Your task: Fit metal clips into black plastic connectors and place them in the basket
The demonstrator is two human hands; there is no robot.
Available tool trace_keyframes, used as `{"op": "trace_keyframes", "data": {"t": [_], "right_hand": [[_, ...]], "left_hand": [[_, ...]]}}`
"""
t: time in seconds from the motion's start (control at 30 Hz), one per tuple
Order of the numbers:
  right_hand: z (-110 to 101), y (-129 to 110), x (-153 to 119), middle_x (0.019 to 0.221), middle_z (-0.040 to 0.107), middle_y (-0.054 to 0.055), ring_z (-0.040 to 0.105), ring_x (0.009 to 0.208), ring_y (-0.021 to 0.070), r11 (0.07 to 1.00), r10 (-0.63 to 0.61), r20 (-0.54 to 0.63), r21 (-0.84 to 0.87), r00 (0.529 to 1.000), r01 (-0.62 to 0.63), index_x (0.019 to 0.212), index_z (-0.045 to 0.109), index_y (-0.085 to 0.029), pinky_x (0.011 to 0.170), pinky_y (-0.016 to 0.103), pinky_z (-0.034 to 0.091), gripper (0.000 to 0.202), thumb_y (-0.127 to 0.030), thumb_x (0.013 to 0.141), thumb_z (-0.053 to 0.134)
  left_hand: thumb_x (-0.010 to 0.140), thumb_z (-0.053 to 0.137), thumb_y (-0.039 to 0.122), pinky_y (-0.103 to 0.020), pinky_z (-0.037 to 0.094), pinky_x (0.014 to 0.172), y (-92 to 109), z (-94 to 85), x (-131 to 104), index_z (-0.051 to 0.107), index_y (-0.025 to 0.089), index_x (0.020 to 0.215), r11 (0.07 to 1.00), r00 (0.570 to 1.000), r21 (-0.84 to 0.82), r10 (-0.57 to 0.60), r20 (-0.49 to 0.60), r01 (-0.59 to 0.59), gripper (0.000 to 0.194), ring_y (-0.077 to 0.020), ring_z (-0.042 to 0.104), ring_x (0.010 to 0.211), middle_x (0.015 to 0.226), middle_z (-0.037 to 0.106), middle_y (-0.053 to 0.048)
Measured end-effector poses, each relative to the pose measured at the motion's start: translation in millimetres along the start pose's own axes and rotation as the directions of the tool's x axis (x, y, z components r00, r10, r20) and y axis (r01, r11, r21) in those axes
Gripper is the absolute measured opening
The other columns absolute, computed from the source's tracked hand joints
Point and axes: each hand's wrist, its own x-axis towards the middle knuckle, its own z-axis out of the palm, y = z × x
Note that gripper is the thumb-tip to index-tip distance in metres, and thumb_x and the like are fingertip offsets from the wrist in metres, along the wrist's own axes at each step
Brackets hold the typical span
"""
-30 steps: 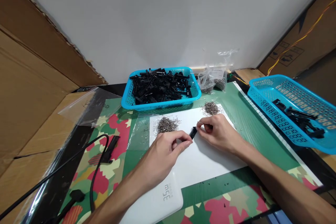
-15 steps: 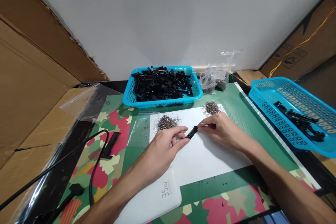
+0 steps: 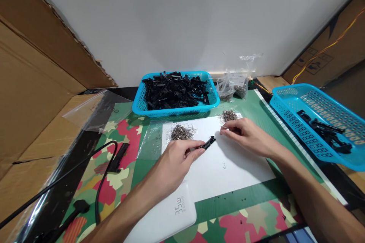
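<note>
A small black plastic part is pinched between the thumb and fingers of my left hand, over a white sheet. To its right, apart from the part, my right hand has thumb and forefinger closed together; anything between them is too small to make out. One pile of tiny metal pieces lies on the sheet beyond my left hand. A second, smaller pile sits just beyond my right fingers.
A blue basket heaped with black parts stands at the back; another blue basket holds fewer at right. Plastic bags are behind. A white power bank, black cable and loose black part lie near and left.
My right hand has moved slightly right, away from the black part it was touching. My left hand keeps its hold, with the part turned a little.
</note>
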Motion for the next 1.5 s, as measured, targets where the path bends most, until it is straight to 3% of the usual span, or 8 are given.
{"op": "trace_keyframes", "data": {"t": [0.13, 0.3, 0.5, 0.63, 0.73, 0.97, 1.17, 1.5], "right_hand": [[-3.1, -2.3, -5.7, 0.066, 0.054, -0.003, 0.041, 0.060, 0.0123, 0.999, -0.021, 0.221, 0.052, 0.975, 0.010, 0.089, 0.078, -0.018, 0.056, 0.027, 0.028, 0.018, -0.032, 0.097, 0.070], [0.3, -4.4, -8.5, 0.060, 0.041, -0.008, 0.032, 0.055, 0.0104, 0.995, -0.067, 0.390, 0.088, 0.918, 0.036, 0.096, 0.082, -0.021, 0.052, 0.025, 0.026, 0.013, -0.029, 0.087, 0.083], [5.7, -3.0, -7.5, 0.066, 0.063, -0.003, 0.050, 0.060, 0.0113, 0.981, -0.132, 0.425, 0.187, 0.896, 0.056, 0.087, 0.084, -0.018, 0.058, 0.022, 0.037, 0.013, -0.013, 0.089, 0.072], [3.8, -8.6, -8.0, 0.069, 0.067, -0.004, 0.052, 0.060, 0.0105, 0.990, -0.135, 0.423, 0.093, 0.896, 0.105, 0.084, 0.080, -0.020, 0.059, 0.022, 0.034, 0.021, -0.004, 0.087, 0.067], [4.4, -12.7, -8.8, 0.070, 0.065, -0.004, 0.050, 0.061, 0.0107, 0.989, -0.136, 0.419, 0.005, 0.898, 0.147, 0.085, 0.076, -0.021, 0.061, 0.024, 0.031, 0.023, -0.002, 0.088, 0.064], [10.4, -11.1, -7.7, 0.080, 0.067, 0.000, 0.051, 0.068, 0.0138, 0.980, -0.115, 0.346, -0.111, 0.931, 0.163, 0.092, 0.070, -0.020, 0.065, 0.028, 0.029, 0.015, -0.015, 0.101, 0.060], [6.0, -7.7, -4.9, 0.083, 0.063, -0.001, 0.051, 0.072, 0.0132, 0.983, -0.172, 0.321, 0.118, 0.931, 0.140, 0.093, 0.062, -0.019, 0.067, 0.026, 0.033, 0.016, -0.019, 0.107, 0.054], [31.1, -22.1, -2.5, 0.088, 0.058, -0.001, 0.046, 0.074, 0.0131, 0.806, -0.163, 0.063, 0.584, 0.985, 0.097, 0.098, 0.063, -0.019, 0.068, 0.025, 0.037, 0.015, -0.031, 0.106, 0.062]], "left_hand": [[0.102, 0.062, 0.050, -0.028, 0.047, 0.064, 0.8, -0.7, -0.9, 0.078, 0.025, 0.125, 1.000, 0.998, 0.004, -0.016, -0.062, 0.016, 0.038, -0.0208, 0.065, 0.075, 0.085, 0.073, -0.002], [0.103, 0.060, 0.054, -0.025, 0.037, 0.057, 0.2, -1.0, -0.3, 0.072, 0.026, 0.126, 0.999, 0.998, -0.034, -0.011, -0.069, 0.008, 0.038, -0.0161, 0.052, 0.067, 0.078, 0.059, 0.002], [0.103, 0.060, 0.054, -0.025, 0.035, 0.056, -0.4, -1.2, -1.7, 0.069, 0.028, 0.126, 0.998, 0.997, -0.057, -0.019, -0.071, 0.015, 0.036, -0.0150, 0.046, 0.065, 0.075, 0.053, 0.004], [0.104, 0.060, 0.052, -0.026, 0.038, 0.058, 1.0, -2.4, -1.0, 0.073, 0.029, 0.125, 0.999, 0.998, -0.040, -0.007, -0.069, 0.004, 0.034, -0.0156, 0.051, 0.066, 0.079, 0.063, 0.002], [0.105, 0.063, 0.045, -0.029, 0.048, 0.076, 4.6, -3.5, 0.2, 0.081, 0.028, 0.118, 0.997, 0.995, -0.038, 0.058, -0.078, -0.061, 0.028, -0.0195, 0.065, 0.090, 0.106, 0.076, -0.002], [0.103, 0.067, 0.040, -0.029, 0.051, 0.080, 6.6, -6.0, 0.4, 0.085, 0.030, 0.119, 0.988, 0.992, -0.111, 0.096, -0.078, -0.104, 0.026, -0.0216, 0.067, 0.106, 0.117, 0.076, -0.004], [0.102, 0.067, 0.045, -0.027, 0.050, 0.074, -0.1, -9.0, 2.9, 0.084, 0.032, 0.119, 0.990, 0.972, -0.078, 0.101, -0.210, -0.119, 0.027, -0.0202, 0.063, 0.103, 0.116, 0.066, -0.004], [0.106, 0.061, 0.050, -0.029, 0.042, 0.075, 4.3, -6.6, 0.7, 0.080, 0.025, 0.098, 0.979, 0.994, -0.174, 0.107, 0.013, -0.103, 0.032, -0.0183, 0.055, 0.091, 0.101, 0.061, -0.002]]}}
